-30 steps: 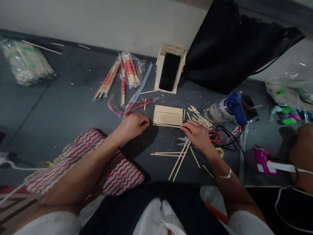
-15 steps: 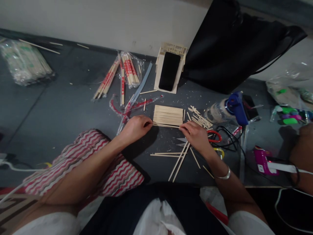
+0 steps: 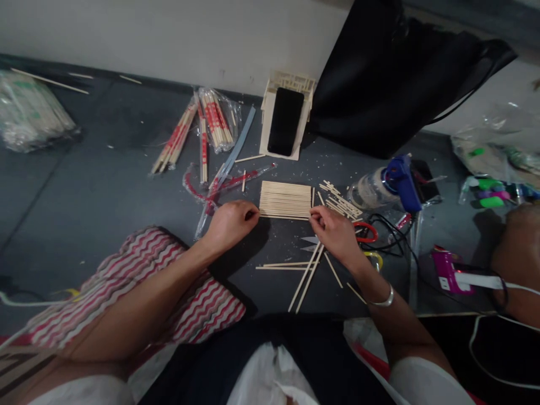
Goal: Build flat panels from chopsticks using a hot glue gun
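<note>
A flat panel of thin wooden sticks [image 3: 286, 198], laid side by side, rests on the dark table. My left hand [image 3: 233, 222] is closed in a pinch at the left end of its front stick [image 3: 285, 216]. At the right end of that same stick, the thumb and fingers of my right hand [image 3: 336, 229] are pinched together. The stick lies along the panel's near edge. Partly under my right hand are scissors [image 3: 366, 232] with orange and yellow handles. Longer loose sticks [image 3: 306, 275] lie nearer me.
Short cut sticks [image 3: 340, 199] are piled right of the panel, beside a blue-lidded bottle [image 3: 375, 188]. Behind are a phone [image 3: 286, 121], wrapped chopsticks [image 3: 216, 118] and a black bag [image 3: 371, 90]. A striped cloth [image 3: 147, 270] lies left; a purple adapter [image 3: 451, 273] sits right.
The front stick has come closer against the panel, narrowing the gap. Both hands keep their pinch at its ends. The view has shifted slightly.
</note>
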Demonstrator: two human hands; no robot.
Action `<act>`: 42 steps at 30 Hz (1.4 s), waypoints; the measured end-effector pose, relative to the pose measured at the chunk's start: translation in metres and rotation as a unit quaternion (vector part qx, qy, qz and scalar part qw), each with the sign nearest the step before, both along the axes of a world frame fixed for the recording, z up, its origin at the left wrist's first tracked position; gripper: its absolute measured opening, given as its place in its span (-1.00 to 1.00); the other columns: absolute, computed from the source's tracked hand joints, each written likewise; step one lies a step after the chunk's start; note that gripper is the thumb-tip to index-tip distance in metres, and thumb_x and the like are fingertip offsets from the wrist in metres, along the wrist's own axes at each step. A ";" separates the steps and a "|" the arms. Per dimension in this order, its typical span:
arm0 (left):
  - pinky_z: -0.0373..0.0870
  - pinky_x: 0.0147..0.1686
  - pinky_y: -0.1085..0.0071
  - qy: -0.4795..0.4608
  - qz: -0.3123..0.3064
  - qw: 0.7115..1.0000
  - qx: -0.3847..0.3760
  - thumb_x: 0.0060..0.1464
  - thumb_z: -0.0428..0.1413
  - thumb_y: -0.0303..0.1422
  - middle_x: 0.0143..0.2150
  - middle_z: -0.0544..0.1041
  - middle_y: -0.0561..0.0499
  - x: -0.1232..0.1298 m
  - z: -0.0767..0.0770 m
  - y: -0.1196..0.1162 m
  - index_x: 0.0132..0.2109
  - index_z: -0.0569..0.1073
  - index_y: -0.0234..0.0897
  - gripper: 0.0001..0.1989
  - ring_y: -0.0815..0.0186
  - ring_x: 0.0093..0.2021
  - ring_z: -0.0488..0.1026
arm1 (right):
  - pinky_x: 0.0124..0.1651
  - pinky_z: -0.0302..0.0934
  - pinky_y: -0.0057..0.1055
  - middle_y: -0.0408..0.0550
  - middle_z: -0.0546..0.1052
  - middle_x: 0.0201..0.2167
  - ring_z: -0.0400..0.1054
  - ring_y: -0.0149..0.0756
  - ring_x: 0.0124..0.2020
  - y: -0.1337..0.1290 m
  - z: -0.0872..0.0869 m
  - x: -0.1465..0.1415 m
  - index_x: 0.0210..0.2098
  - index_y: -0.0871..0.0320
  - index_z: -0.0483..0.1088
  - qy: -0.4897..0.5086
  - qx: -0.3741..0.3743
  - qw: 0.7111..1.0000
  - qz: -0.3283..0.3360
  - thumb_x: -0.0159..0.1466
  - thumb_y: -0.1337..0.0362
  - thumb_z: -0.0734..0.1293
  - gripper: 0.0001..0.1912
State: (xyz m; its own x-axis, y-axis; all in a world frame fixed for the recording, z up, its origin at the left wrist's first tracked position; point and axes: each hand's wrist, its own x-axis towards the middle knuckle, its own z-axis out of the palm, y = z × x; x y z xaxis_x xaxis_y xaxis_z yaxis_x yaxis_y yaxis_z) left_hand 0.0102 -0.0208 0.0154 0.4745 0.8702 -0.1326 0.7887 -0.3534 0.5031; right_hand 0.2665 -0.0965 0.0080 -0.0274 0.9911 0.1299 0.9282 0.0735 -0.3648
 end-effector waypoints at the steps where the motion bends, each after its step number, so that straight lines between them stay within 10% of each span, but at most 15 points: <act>1: 0.41 -0.18 0.33 -0.001 0.003 1.000 0.000 0.14 0.01 -0.37 -0.21 0.69 -0.12 0.000 0.000 0.000 -0.27 0.62 -0.26 -0.73 0.11 -0.17 0.60 | -0.24 0.27 -0.40 -0.07 0.64 -0.36 0.50 -0.25 -0.33 0.000 0.001 0.000 -0.16 0.06 0.51 0.004 -0.006 1.000 -0.012 0.31 0.35 0.26 -0.80; 42: 0.41 -0.24 0.39 -0.030 0.015 0.997 -0.066 0.11 0.03 -0.29 -0.23 0.72 0.00 -0.017 0.004 0.013 -0.27 0.66 -0.18 -0.72 0.17 -0.25 0.61 | -0.26 0.23 -0.34 -0.07 0.66 -0.36 0.52 -0.16 -0.28 -0.001 0.004 0.010 -0.34 0.03 0.55 -0.008 -0.050 0.998 -0.041 0.34 0.31 0.24 -0.76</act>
State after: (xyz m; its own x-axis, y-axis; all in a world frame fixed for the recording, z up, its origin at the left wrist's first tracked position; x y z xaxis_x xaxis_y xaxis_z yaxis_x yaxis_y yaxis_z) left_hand -0.0071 -0.0079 0.0191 0.4597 0.8605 -0.2197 0.7647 -0.2578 0.5905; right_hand 0.2761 -0.0978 0.0119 0.0533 0.9981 0.0303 0.9357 -0.0393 -0.3507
